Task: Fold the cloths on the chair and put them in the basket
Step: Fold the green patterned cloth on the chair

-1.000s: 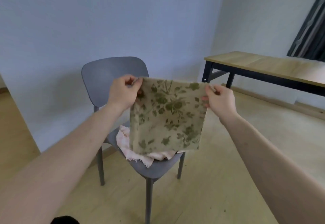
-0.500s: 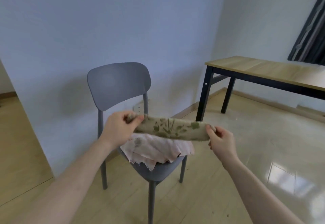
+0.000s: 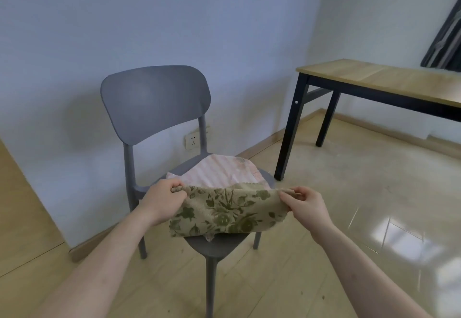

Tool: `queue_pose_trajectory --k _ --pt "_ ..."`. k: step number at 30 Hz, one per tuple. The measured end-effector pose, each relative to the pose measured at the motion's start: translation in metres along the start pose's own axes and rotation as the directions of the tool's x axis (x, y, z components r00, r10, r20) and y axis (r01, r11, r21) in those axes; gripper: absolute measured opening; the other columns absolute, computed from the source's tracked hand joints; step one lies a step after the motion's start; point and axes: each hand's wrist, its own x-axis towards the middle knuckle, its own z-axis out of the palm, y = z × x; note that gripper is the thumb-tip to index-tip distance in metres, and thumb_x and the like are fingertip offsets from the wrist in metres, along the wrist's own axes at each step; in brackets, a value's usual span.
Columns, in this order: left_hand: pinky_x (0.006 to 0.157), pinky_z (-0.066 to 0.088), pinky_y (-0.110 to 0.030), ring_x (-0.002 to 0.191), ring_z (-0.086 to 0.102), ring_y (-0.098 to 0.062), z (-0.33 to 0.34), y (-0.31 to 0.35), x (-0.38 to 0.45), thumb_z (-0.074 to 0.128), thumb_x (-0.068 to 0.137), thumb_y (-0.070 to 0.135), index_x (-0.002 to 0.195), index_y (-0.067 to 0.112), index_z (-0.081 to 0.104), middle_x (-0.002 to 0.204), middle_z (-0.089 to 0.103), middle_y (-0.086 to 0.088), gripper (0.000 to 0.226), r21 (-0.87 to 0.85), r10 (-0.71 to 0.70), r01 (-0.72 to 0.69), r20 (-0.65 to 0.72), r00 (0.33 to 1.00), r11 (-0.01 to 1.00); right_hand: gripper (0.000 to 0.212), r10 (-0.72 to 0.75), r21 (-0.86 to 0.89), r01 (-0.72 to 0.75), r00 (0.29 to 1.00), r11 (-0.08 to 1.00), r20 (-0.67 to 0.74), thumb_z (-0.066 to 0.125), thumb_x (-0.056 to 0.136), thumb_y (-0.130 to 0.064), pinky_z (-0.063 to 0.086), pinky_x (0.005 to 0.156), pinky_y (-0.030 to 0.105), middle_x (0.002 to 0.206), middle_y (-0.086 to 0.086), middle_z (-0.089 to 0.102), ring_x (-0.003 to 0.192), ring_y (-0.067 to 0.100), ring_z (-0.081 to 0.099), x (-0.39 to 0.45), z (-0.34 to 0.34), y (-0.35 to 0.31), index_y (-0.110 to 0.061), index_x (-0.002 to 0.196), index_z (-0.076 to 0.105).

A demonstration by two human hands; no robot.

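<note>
— Since half a second ago you've lowered the floral cloth (image 3: pixel 225 211) onto the gray chair (image 3: pixel 154 103); a second back you held it up in the air, hanging full length.

— Where does it sit?

— Across the front of the seat, over the near part of the pink striped cloth (image 3: pixel 219 171), which lies on the seat behind and beneath it. A pale corner of that cloth peeks out under the floral one's lower edge.

— And your grip?

— Your left hand (image 3: pixel 162 201) pinches the cloth's upper left corner, fingers curled round it. Your right hand (image 3: pixel 308 206) pinches the upper right corner between thumb and fingers. Between them the top edge runs nearly straight.

— Any writing or labels?

— None you could read. The floral cloth shows only olive leaves and flowers on beige. There's a small grayish mark near the far corner of the pink cloth, possibly a print, too blurred to tell.

— What else is around?

— A white wall socket (image 3: pixel 192 141) behind the chair, and a wooden table (image 3: pixel 379 78) with black legs off to your right.
</note>
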Motion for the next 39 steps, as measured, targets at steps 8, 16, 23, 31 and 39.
queue_pose_trajectory --k 8,16,23,31,39 --pt "0.067 0.046 -0.034 0.077 0.062 -0.020 0.016 -0.011 0.026 0.055 0.093 0.017 0.077 0.020 0.063 0.074 0.064 0.003 0.018 -0.069 -0.073 0.066 -0.111 0.991 0.995 0.032 -0.003 0.083 0.010 0.996 0.996 -0.084 0.078 0.089 -0.046 0.060 0.093 0.041 0.104 -0.007 0.075 0.100 0.015 0.069 0.041 0.030 -0.001 -0.024 0.112 0.078" --pt "0.073 0.055 -0.047 0.077 0.067 -0.032 0.024 -0.030 0.047 0.055 0.093 0.024 0.091 0.014 0.068 0.080 0.070 -0.011 0.016 -0.035 -0.146 0.143 -0.133 0.980 0.989 0.019 -0.017 0.023 0.020 0.996 1.000 -0.086 0.070 0.097 -0.032 0.060 0.087 0.035 0.100 -0.008 0.074 0.095 0.013 0.068 0.075 0.062 0.002 -0.023 0.112 0.078" --pt "0.060 0.038 -0.033 0.071 0.058 -0.015 0.033 -0.033 0.063 0.046 0.092 0.021 0.124 0.003 0.063 0.095 0.068 -0.009 0.040 -0.019 -0.255 0.254 -0.122 0.959 0.967 0.027 -0.008 -0.001 0.008 0.992 1.000 -0.125 0.072 0.097 -0.033 0.059 0.091 0.036 0.104 -0.005 0.074 0.095 0.014 0.067 0.087 0.067 0.013 -0.019 0.119 0.077" --pt "0.058 0.044 -0.030 0.065 0.058 -0.015 0.040 -0.034 0.062 0.051 0.091 0.035 0.103 0.019 0.057 0.076 0.060 0.007 0.021 0.160 -0.277 0.299 -0.145 0.950 0.941 0.028 0.043 -0.008 -0.044 0.997 0.999 -0.058 0.073 0.096 -0.025 0.062 0.095 0.045 0.112 -0.006 0.075 0.101 0.018 0.072 0.090 0.069 0.020 -0.024 0.124 0.074" --pt "0.110 0.041 -0.046 0.133 0.046 -0.025 0.044 -0.020 0.055 0.062 0.086 0.047 0.134 0.029 0.050 0.139 0.050 0.004 0.053 0.295 -0.043 0.105 -0.208 0.977 0.950 0.039 0.122 -0.242 -0.102 0.990 0.965 0.070 0.075 0.093 -0.034 0.055 0.067 0.025 0.106 -0.006 0.065 0.092 0.011 0.065 0.078 0.060 0.027 -0.023 0.127 0.061"
